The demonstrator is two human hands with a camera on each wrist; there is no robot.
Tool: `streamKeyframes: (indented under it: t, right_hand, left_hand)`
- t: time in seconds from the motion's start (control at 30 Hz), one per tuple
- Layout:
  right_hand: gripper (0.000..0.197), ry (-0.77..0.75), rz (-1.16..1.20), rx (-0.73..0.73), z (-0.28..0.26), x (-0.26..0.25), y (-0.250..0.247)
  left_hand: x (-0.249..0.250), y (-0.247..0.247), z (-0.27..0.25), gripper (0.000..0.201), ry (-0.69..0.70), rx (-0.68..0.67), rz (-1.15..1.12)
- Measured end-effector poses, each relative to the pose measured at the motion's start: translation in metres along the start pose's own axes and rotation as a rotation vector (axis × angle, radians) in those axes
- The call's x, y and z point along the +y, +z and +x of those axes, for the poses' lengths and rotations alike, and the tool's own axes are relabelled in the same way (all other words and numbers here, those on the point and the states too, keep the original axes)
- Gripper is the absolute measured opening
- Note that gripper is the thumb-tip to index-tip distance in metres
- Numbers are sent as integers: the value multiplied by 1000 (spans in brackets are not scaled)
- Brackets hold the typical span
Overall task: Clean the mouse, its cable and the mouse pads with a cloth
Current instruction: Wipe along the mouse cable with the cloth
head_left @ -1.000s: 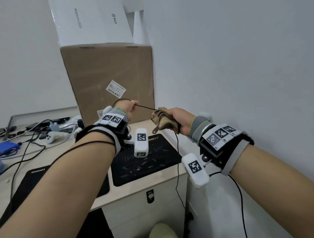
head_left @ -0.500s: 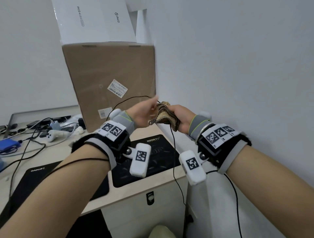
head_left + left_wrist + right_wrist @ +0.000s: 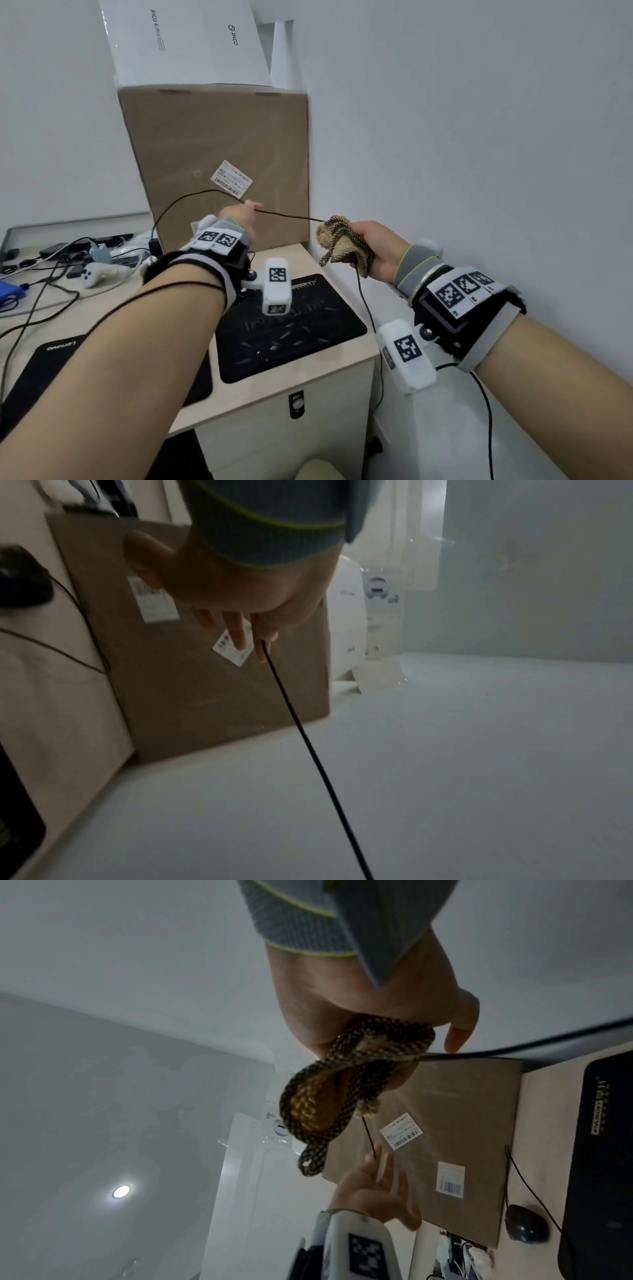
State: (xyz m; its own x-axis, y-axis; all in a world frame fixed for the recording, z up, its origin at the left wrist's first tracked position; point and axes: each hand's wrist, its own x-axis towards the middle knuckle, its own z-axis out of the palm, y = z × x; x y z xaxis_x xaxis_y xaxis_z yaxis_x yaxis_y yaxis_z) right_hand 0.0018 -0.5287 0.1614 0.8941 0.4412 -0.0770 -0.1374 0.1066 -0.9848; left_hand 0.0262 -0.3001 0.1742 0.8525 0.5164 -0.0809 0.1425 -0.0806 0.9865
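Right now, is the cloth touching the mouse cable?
Touching. In the right wrist view the cable runs into the cloth bunched in the right hand and comes out below it.

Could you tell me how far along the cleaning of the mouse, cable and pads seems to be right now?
The cable is in hand: the left hand pinches the cable taut while the right hand grips the cloth wrapped round it. The mouse sits on the desk beside the cardboard box, and both mouse pads lie untouched; the pictures cannot show whether any of these is already wiped.
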Motion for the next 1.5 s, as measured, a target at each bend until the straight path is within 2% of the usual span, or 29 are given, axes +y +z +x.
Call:
streamKeyframes:
  t: [0.17, 0.23, 0.3, 0.4, 0.47, 0.5, 0.57, 0.63, 0.77, 0.83, 0.9, 0.93, 0.97, 1.03, 1.13, 1.2, 1.27, 1.3, 1.33, 1.37, 1.4, 1.43, 1.47, 1.5]
  right_hand:
    - [36, 0, 46, 3, 5, -4, -7]
    - [36, 4, 106, 0, 11, -6, -5]
    - [36, 2, 171, 14, 16, -9, -3]
    - [34, 7, 232, 25, 25, -11, 5]
    - [33, 18, 225, 15, 31, -8, 13]
    - [32, 24, 214, 22, 32, -7, 16]
    - [30, 34, 221, 39, 33, -4, 20]
    - [30, 26, 222, 47, 33, 0, 21]
    - [30, 30, 228, 35, 30, 4, 21]
    - [31, 26, 232, 35, 27, 2, 21]
    - [33, 17, 226, 52, 24, -3, 21]
    - [33, 18, 219, 54, 22, -5, 20]
    - [34, 20, 197, 57, 19, -6, 19]
    - [36, 25, 148, 44, 12, -10, 15]
    - [39, 12, 101, 6, 5, -15, 9]
    - [39, 15, 82, -6, 4, -15, 7]
    - [39, 14, 82, -21, 4, -15, 9]
    - [39, 9, 90, -18, 6, -15, 10]
    - [39, 7, 100, -13, 8, -16, 14]
    - [39, 6, 104, -3, 10, -16, 15]
    - [39, 5, 111, 11, 11, -17, 17]
    - [39, 6, 123, 18, 13, -17, 19]
    - [39, 9, 137, 17, 14, -16, 22]
    - [40, 13, 141, 13, 15, -15, 26]
  left_hand:
    - [-3, -23, 7, 50, -20, 117, -7]
    - [-1, -19, -3, 62, -67, 100, -59]
    - [1, -8, -14, 72, -91, -75, -130]
    - [6, 18, -37, 76, -91, -410, 40]
    - [10, 38, -49, 60, -124, -549, 84]
    - [13, 49, -52, 50, -145, -556, 58]
    - [16, 63, -55, 38, -177, -499, -21]
    - [17, 71, -47, 30, -136, -432, -110]
    - [16, 74, -26, 34, -98, -319, -222]
    - [16, 70, -18, 43, -74, -277, -258]
    - [15, 59, -4, 69, -46, -247, -245]
    - [13, 52, 4, 74, -29, -231, -217]
    - [11, 45, 13, 69, -33, -206, -190]
    - [6, 25, 28, 45, -42, -149, -160]
    - [-3, -10, 47, 41, -120, -19, -173]
    - [-6, -24, 47, 39, -161, 46, -249]
    - [-11, -34, 36, 33, -134, 74, -396]
    - [-13, -37, 24, 42, -120, 60, -462]
    - [-12, -37, 7, 60, -150, 9, -600]
    - [-12, -33, 4, 73, -219, -149, -846]
    - [-7, -23, -3, 75, -295, -239, -1206]
    - [-1, -14, -11, 72, -257, -420, -814]
    - [7, 0, -34, 68, -315, -442, -562]
    - [10, 15, -43, 60, -224, -461, -186]
